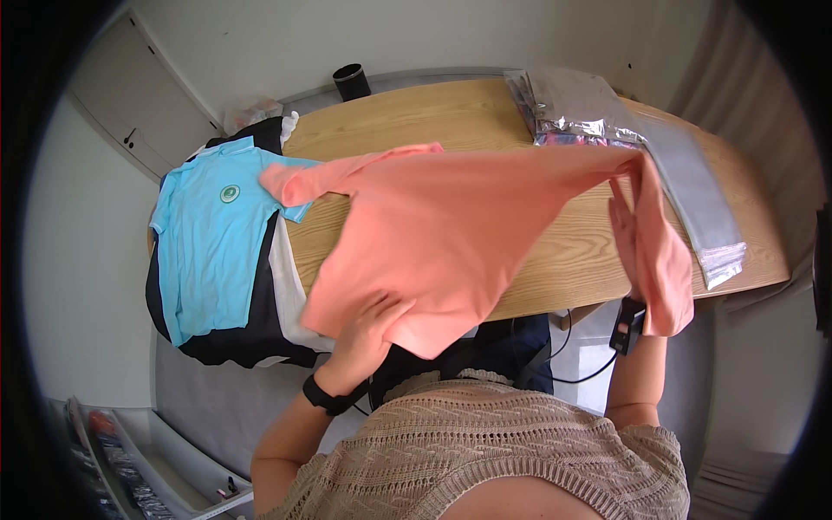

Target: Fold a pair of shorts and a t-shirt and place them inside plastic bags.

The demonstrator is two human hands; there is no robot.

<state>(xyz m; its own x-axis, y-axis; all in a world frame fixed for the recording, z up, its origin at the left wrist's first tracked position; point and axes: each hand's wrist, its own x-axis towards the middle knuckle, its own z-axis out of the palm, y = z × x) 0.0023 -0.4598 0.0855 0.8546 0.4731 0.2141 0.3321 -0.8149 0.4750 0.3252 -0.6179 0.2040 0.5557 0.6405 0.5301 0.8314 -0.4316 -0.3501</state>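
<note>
A coral-coloured shirt (433,225) is spread over the near middle of the wooden table, its near hem overhanging the front edge. My left hand (368,329) lies on that hem, fingers stretched out over the cloth. To the right, my right hand (626,243) is upright against the inner side of the shirt's bunched right part, its fingers extended and partly covered by the cloth. That part drapes beyond the hand and hangs down over my forearm. The shirt's left sleeve reaches a light blue polo shirt (217,234), which has a round green badge.
Black and white garments (286,286) lie under the polo at the table's left end. Clear plastic packages (581,104) and a long stack of clear bags (693,199) occupy the right side of the wooden table (416,113). A black bin (351,82) stands behind it.
</note>
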